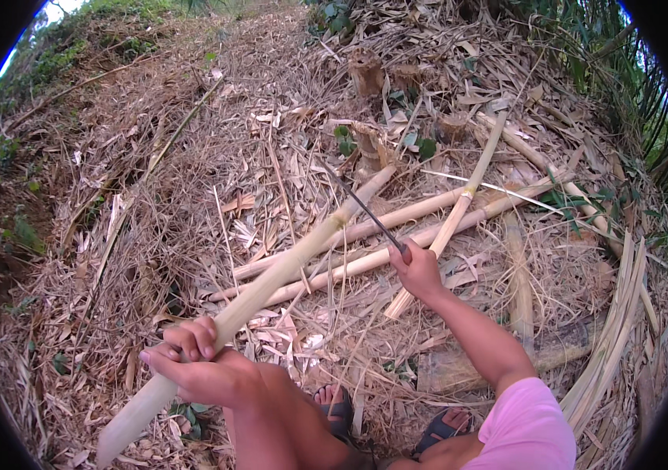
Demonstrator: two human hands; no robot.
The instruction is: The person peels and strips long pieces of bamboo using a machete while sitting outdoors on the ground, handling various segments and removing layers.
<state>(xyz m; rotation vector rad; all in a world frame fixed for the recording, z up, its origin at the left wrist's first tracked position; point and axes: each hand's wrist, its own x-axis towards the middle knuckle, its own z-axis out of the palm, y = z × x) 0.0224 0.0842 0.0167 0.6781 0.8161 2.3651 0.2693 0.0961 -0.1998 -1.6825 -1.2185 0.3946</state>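
Knife handle [406, 252] hidden in right grip [418, 270], blade [361, 205] perhaps motion-blurred, sandalled feet [339, 409] partly covered by forearms

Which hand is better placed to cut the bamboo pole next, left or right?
The right hand, probably: it grips the long knife, whose blade lies against the bamboo pole. The left hand holds that pole steady.

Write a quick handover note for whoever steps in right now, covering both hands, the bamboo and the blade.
Left hand: gripping the long pale bamboo pole, which slants up to the right.
Right hand: holding the thin dark long-bladed knife, blade raised over the pole's far end.
Ground: several cut pale bamboo lengths lie crossed on dry leaf litter.
Done: those lengths lie cut.
Left: the held pole looks uncut.
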